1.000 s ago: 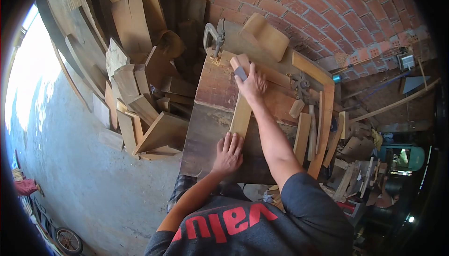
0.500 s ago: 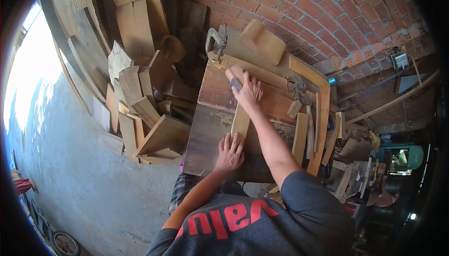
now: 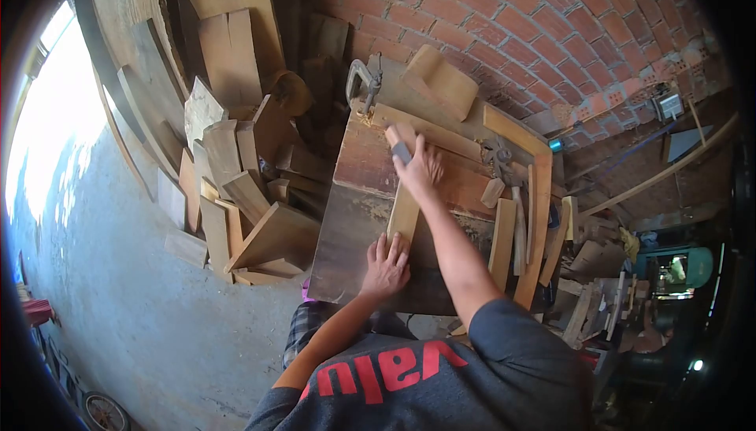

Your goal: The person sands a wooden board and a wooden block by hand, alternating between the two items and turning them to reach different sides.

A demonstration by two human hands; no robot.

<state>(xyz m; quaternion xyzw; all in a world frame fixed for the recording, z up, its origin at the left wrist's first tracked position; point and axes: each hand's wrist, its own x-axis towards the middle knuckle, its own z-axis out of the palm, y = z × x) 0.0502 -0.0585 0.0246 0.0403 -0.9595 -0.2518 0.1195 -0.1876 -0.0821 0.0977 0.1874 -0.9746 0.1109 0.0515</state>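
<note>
A narrow pale wood strip [image 3: 405, 214] lies lengthwise on the workbench [image 3: 346, 226]. On its near end rests my left hand [image 3: 386, 266], palm down, fingers stretched and slightly apart. Farther up the strip, my right hand [image 3: 422, 170] grips a small dark grey block [image 3: 402, 152], with thumb and fingers at its sides. A light brown wood end [image 3: 398, 133] shows just beyond the block. Part of the strip is hidden beneath my right hand.
A C-clamp [image 3: 364, 85] sits at the bench's far left corner, beside a board [image 3: 437, 133]. A curved wood block [image 3: 441, 81] lies at the back. Wood strips [image 3: 502, 244] and a long angled frame piece [image 3: 539, 218] line the right. Stacked offcuts [image 3: 272, 238] stand left of the bench.
The whole view has shifted slightly. My right hand and the grey block are a little nearer to me along the strip. My left hand stays on the near end.
</note>
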